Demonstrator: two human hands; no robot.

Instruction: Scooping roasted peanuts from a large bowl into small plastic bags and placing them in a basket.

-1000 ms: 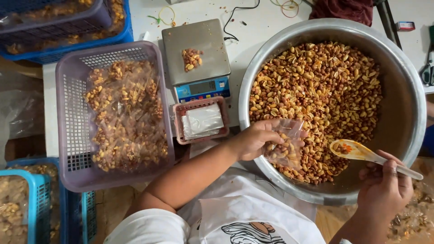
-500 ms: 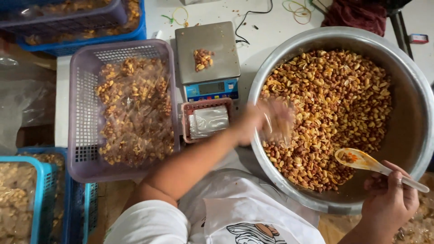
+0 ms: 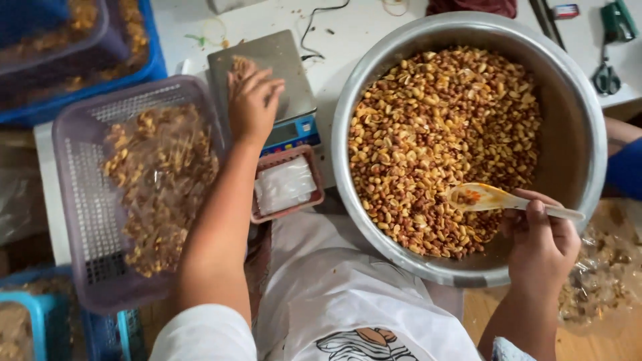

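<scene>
Left hand (image 3: 253, 103) now over scale (image 3: 267, 63)

The left hand (image 3: 253, 100) lies palm down on the grey metal plate of a small digital scale (image 3: 267, 70), fingers spread over a little heap of roasted nuts (image 3: 239, 66) at the plate's near-left corner. Just beside the scale sits a small pink plastic tray of clear bags (image 3: 286, 184), and to its left a mauve perforated plastic basket (image 3: 77, 174) holds filled clear packets of nuts. The right hand (image 3: 542, 244) closes its grip on the handle of a pale plastic spoon (image 3: 488, 198) — its bowl resting among the roasted peanuts in a large round steel basin (image 3: 575, 127) on the white desk (image 3: 364, 27).
</scene>
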